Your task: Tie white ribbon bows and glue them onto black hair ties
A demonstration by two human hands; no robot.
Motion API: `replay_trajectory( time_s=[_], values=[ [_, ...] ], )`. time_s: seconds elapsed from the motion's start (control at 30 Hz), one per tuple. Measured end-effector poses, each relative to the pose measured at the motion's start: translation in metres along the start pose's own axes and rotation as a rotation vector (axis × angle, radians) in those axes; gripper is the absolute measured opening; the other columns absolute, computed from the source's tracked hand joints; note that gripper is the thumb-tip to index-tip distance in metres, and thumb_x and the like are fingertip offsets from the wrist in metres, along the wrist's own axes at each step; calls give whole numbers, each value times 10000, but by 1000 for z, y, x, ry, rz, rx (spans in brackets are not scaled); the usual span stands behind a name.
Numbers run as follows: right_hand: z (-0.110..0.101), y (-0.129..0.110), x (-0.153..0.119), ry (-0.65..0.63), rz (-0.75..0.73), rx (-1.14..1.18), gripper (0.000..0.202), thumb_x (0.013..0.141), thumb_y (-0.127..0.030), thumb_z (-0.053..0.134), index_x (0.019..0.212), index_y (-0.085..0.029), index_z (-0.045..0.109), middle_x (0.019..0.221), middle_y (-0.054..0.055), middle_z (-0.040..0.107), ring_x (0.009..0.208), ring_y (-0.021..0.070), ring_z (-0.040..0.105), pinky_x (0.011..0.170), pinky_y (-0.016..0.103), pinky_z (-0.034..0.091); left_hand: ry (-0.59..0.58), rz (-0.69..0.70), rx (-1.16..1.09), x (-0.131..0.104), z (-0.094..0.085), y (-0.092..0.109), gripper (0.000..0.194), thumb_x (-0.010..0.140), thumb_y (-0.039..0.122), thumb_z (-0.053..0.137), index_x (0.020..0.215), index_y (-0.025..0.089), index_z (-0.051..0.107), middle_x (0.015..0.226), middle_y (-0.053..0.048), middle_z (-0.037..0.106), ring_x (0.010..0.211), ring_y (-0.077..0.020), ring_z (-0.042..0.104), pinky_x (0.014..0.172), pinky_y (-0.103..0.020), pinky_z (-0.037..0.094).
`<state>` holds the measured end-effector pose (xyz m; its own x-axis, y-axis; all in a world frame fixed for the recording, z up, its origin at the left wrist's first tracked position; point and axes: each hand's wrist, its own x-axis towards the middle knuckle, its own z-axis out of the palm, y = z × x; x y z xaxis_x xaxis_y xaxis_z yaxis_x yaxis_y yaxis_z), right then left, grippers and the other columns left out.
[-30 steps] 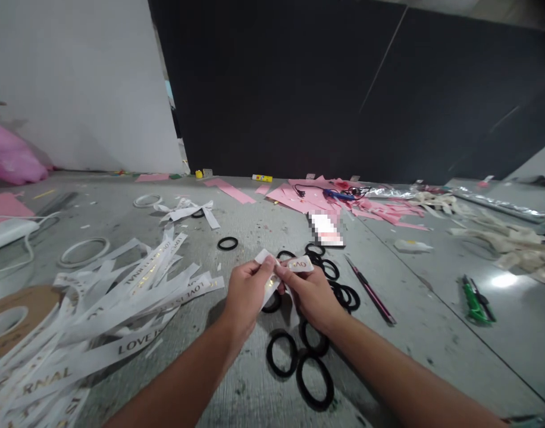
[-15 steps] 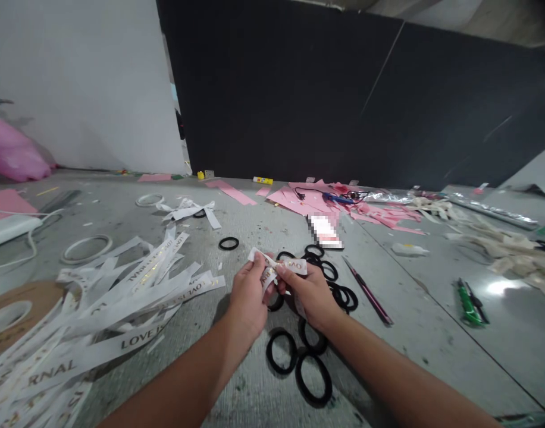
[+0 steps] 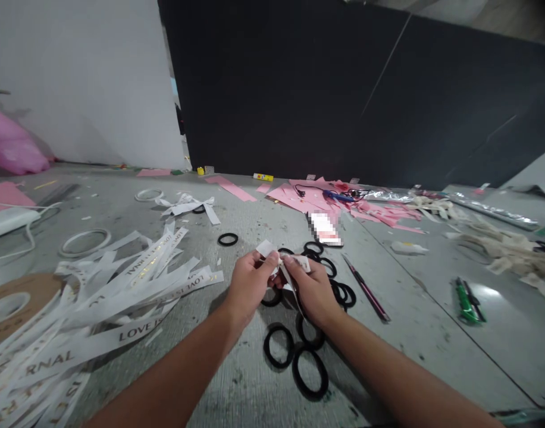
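Ribbon (image 3: 266,247) white, seemingly gold-lettered; rings (image 3: 315,396) black.

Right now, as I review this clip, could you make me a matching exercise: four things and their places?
Things:
1. cardboard spool
2. small white strip
3. yellow-and-white tube
4. green-handled tool

Places:
A. near the foot of the dark panel
B. right of the slim dark-red tool
C. at the left, by the lettered ribbons
D. between left hand and right hand

Pairs: 1-C, 2-D, 3-A, 4-B

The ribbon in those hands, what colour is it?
The ribbon is white; the head view shows it best.
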<state>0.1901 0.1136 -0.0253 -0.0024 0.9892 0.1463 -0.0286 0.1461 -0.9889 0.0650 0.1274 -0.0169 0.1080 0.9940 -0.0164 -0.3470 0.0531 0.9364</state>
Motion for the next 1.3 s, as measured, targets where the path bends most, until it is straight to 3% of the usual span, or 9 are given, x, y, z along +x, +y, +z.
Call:
replay_trajectory(
  time_s=[0.17, 0.37, 0.43, 0.53, 0.73, 0.9, 1.0, 1.17, 1.3],
  values=[
    [-1, -7, -7, 31, -251, -355, 273, 893, -403, 585, 847, -225, 788, 746, 36, 724, 711, 218, 658, 680, 327, 493, 99, -18, -53, 3, -2, 3, 346, 665, 451, 762, 700, 145, 605, 630, 25, 553, 544, -90, 482, 523, -224, 420],
    [0, -10, -12, 46, -388, -484, 227, 890, -309, 577, 889, -273, 801, 815, 39, 753, 794, 250, 700, 730, 347, 499, 197, -77, -148, 7, 2, 2, 371, 601, 441, 802, 635, 160, 562, 566, 39, 513, 489, -80, 445, 480, -222, 376],
    [-1, -10, -12, 38, -366, -460, 225, 887, -328, 587, 876, -264, 802, 789, 36, 744, 768, 243, 689, 727, 342, 495, 185, -66, -133, 8, 2, 3, 360, 632, 445, 785, 638, 160, 566, 557, 42, 505, 481, -77, 438, 470, -217, 369],
    [-3, -9, -10, 40, -221, -359, 289, 901, -409, 571, 871, -231, 797, 702, 27, 713, 649, 203, 637, 633, 311, 476, 120, 4, -28, 7, -2, 4, 354, 694, 467, 751, 647, 150, 600, 546, 43, 502, 477, -69, 424, 462, -204, 351],
    [-2, -4, 0, 48, -30, -148, 276, 790, -439, 702, 901, -195, 770, 754, 25, 713, 635, 153, 585, 610, 272, 455, 70, -7, -50, 6, -9, 1, 424, 668, 456, 794, 958, 156, 720, 806, -20, 679, 665, -111, 582, 606, -218, 456],
    [-5, -4, 3, 99, 24, -120, 287, 764, -429, 725, 916, -190, 765, 734, 19, 702, 619, 146, 573, 609, 276, 459, -22, 5, -4, 2, -4, -3, 330, 711, 402, 773, 919, 157, 698, 805, -23, 685, 719, -132, 616, 667, -229, 478],
    [-8, -4, 5, 143, 4, -181, 259, 763, -403, 716, 907, -195, 769, 733, 19, 711, 622, 157, 586, 614, 286, 464, -82, -72, 60, -3, 0, -2, 307, 728, 398, 751, 884, 147, 668, 741, -17, 649, 652, -138, 613, 606, -240, 484],
    [-10, -5, 9, 134, -110, -322, 187, 756, -360, 711, 851, -214, 781, 826, 35, 744, 764, 194, 636, 721, 310, 471, -131, -223, -31, -5, 0, 1, 248, 755, 359, 711, 840, 162, 586, 607, 50, 498, 433, -61, 427, 430, -186, 342],
    [-11, -6, 9, 171, 34, -246, 329, 766, -479, 691, 852, -170, 761, 565, -6, 602, 515, 136, 487, 521, 273, 368, -195, -267, 36, 0, -5, 3, 260, 809, 365, 627, 684, 177, 499, 575, 64, 407, 399, -37, 264, 405, -180, 168]
  ],
)
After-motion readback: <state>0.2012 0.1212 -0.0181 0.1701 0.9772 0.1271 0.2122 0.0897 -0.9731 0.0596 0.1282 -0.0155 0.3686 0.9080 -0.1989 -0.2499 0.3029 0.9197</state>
